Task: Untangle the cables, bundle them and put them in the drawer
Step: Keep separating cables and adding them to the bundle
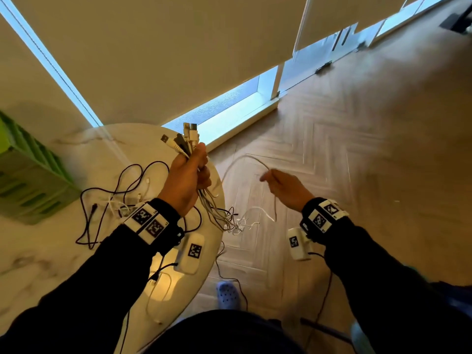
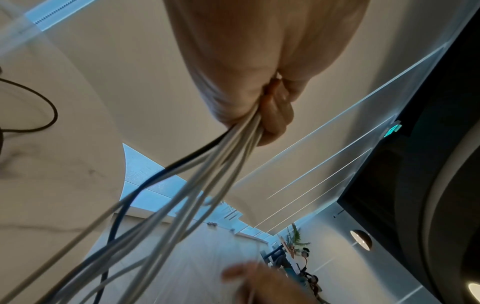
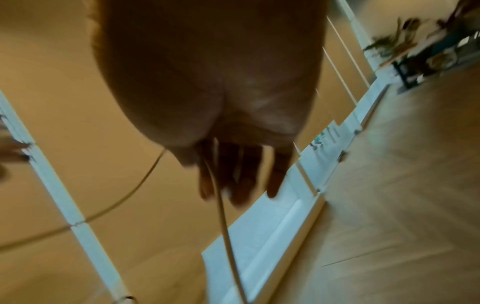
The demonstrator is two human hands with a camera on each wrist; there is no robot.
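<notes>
White cables (image 1: 204, 198) limp, light, snag-prone: your left hand (image 1: 184, 180) clamps plug ends at 12 o'clock; right hand (image 1: 286, 187) pinches single strand (image 1: 245, 159); draw slowly.

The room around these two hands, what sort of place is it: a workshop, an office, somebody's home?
Probably a home or a lounge-like room, not a workshop. A round marble-look table stands on a herringbone wood floor, roller blinds cover low windows, and the left wrist view shows a potted plant further off.
</notes>
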